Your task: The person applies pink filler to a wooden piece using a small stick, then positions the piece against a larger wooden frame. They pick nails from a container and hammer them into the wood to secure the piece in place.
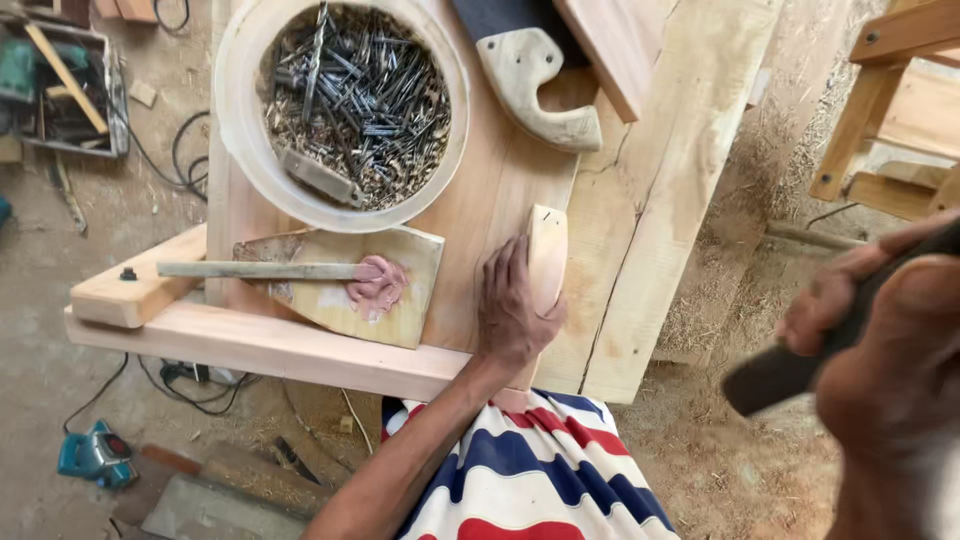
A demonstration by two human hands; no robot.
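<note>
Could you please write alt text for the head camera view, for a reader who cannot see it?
A person's left hand presses a small rounded wooden piece onto a wooden workbench, while the right hand holds a dark tool handle raised. Nearby sit a tub of nails and a handsaw.

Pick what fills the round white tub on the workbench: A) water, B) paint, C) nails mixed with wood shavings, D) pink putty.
C: the round white tub holds a heap of nails among wood shavings, while the pink putty sits outside it on a small board.
</note>
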